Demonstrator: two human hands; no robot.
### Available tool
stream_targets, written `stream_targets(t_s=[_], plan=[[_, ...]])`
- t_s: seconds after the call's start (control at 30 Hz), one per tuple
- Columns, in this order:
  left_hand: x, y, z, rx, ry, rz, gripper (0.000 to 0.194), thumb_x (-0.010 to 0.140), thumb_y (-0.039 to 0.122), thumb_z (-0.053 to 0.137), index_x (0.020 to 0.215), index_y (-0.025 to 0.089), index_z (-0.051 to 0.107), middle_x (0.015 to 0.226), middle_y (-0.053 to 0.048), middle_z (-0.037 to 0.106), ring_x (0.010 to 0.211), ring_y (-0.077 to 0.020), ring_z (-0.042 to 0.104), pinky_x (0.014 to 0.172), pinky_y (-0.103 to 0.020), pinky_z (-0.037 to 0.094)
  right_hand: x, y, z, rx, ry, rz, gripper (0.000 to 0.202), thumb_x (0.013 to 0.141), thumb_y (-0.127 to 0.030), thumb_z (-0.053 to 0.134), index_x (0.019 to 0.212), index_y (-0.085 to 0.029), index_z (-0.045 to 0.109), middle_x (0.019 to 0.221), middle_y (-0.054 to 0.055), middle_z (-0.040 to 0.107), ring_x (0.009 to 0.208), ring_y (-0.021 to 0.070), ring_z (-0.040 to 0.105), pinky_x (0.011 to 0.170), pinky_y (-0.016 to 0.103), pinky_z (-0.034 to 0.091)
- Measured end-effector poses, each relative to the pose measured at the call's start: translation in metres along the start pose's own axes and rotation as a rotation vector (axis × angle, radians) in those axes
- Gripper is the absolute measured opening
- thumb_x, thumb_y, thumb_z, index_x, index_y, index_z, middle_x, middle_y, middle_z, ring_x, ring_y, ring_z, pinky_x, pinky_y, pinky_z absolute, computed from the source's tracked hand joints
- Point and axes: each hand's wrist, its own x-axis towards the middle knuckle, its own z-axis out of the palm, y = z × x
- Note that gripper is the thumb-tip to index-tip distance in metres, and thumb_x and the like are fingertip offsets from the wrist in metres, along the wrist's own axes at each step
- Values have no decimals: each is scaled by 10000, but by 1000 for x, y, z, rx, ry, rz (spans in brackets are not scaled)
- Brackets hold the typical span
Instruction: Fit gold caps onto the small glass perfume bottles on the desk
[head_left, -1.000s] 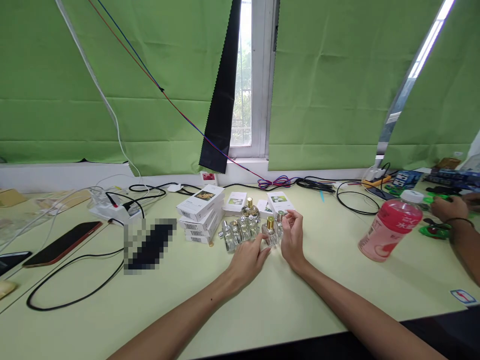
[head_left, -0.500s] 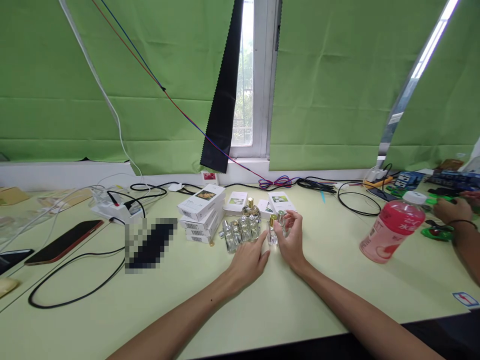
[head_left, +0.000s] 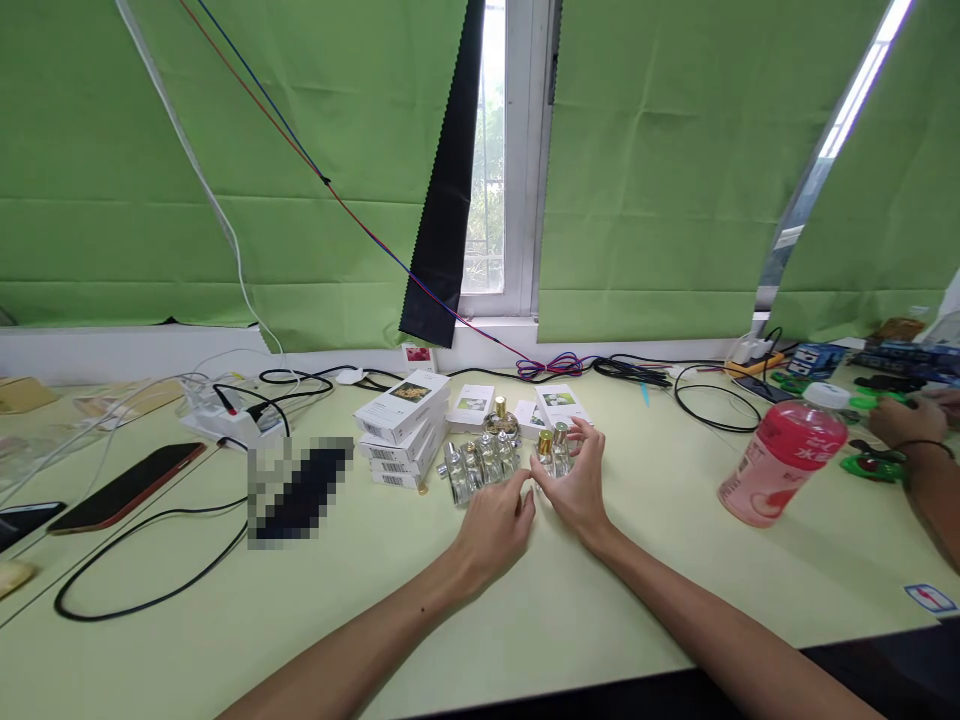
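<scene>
My right hand (head_left: 577,485) curves around two small glass perfume bottles standing side by side, one with a gold cap (head_left: 545,442) and one with a paler cap (head_left: 561,436). Its thumb lies in front of them on the left and the fingers are bent on the far right. Close to that thumb is the outstretched index finger of my left hand (head_left: 491,525); its other fingers are loosely bent and it holds nothing. Just beyond the left hand, several clear perfume bottles (head_left: 484,460) stand in a slanted row. Behind them is a rounder bottle (head_left: 504,418) with a gold cap.
White boxes (head_left: 397,410) are stacked left of the bottles, and other boxes (head_left: 471,402) lie behind. A pink drink bottle (head_left: 784,460) leans at right, near another person's hand (head_left: 896,420). Phones (head_left: 131,488), a power strip (head_left: 232,420) and a cable loop (head_left: 150,515) occupy the left.
My right thumb has shifted left, around the front of the gold-capped bottle. The two bottles now show closer together inside the hand. My left hand has stayed nearly in place.
</scene>
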Motion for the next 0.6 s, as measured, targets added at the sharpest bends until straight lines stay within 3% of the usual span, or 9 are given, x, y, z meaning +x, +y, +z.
stream_targets(t_s=[0.13,0.4,0.6], plan=[[2,0,-7,73,118,62,248,958,247,381,1033,217,615,804,-36,674,660,-154,612,605,-263,391,-1,1,1,-10,-18,5,684,741,-292,687,1334,-242,350,1179,96,442,1035,250,524,863,442,487],[12,-7,-28,210,539,224,165,887,151,517,985,203,640,930,-76,659,885,-213,581,768,-304,460,-3,2,2,18,-40,-11,582,826,-311,648,1326,-235,359,1193,106,446,1059,250,520,912,458,474],[16,-7,-33,361,605,202,239,868,168,562,1096,180,632,1122,-134,589,1072,-283,499,915,-407,437,-2,0,1,-22,16,-63,565,846,-339,649,1326,-226,374,1202,116,449,1115,273,493,942,502,461]])
